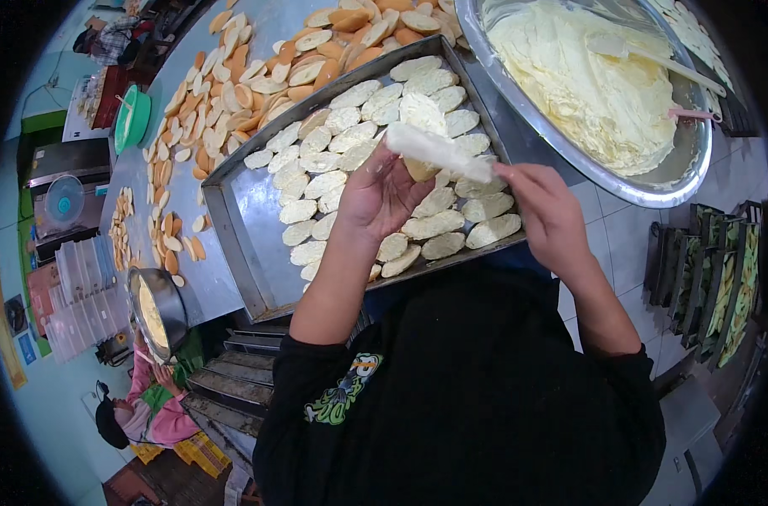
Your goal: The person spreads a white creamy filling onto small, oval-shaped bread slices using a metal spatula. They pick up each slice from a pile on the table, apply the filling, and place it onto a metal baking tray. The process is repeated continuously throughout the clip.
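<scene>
My left hand (377,199) holds an oval bread slice (422,112) with pale cream on its upper face. A cream-coated spatula (438,152) lies across that slice and partly hides it. My right hand (545,212) grips the spatula's handle end. Beneath both hands is a metal baking tray (254,212), its right part covered with rows of cream-spread slices (434,224). Bare metal shows in the tray's left part.
A large metal bowl (681,195) of cream, with a white-handled spatula (665,63) inside, stands at upper right. Loose bread slices (232,95) cover the table beyond the tray. At lower left, a person in pink sleeves (169,420) works by a smaller metal bowl (172,310).
</scene>
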A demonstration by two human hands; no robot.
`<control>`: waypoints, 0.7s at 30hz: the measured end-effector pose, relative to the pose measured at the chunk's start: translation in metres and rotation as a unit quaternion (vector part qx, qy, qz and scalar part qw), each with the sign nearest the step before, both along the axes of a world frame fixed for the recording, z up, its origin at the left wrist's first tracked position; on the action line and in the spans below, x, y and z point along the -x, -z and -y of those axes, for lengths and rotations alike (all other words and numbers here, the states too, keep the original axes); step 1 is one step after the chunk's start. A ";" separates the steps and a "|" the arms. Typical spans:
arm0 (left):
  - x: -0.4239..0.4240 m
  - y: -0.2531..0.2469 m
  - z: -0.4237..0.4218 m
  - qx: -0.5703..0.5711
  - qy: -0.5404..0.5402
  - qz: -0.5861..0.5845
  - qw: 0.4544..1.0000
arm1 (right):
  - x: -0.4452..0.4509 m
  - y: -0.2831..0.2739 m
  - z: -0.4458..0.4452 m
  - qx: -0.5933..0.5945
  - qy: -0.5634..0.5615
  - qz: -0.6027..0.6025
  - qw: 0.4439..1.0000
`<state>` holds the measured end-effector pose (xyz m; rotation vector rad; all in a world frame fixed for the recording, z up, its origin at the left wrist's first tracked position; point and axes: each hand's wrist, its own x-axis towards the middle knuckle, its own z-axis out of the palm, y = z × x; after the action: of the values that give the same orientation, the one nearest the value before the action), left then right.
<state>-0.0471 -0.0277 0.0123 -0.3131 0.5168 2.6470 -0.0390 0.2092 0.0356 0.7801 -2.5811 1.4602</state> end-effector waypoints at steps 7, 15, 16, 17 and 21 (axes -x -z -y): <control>0.000 0.002 0.002 0.061 -0.020 0.024 0.998 | -0.005 -0.013 -0.002 0.016 -0.029 0.007 0.999; -0.002 -0.003 -0.001 0.076 -0.003 -0.058 0.995 | -0.007 -0.003 0.003 0.022 -0.026 0.041 0.999; 0.000 -0.004 -0.003 0.094 -0.014 -0.046 0.994 | -0.008 -0.008 0.002 0.010 -0.053 0.032 0.998; 0.001 -0.005 -0.005 0.111 -0.024 -0.034 0.993 | -0.009 -0.010 0.002 -0.001 -0.080 0.023 0.997; -0.006 0.003 0.006 0.074 -0.001 -0.029 0.997 | -0.005 0.000 0.004 0.048 -0.022 0.042 0.998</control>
<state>-0.0414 -0.0334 0.0097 -0.2806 0.7333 2.6311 -0.0344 0.2049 0.0354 0.7853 -2.5460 1.6501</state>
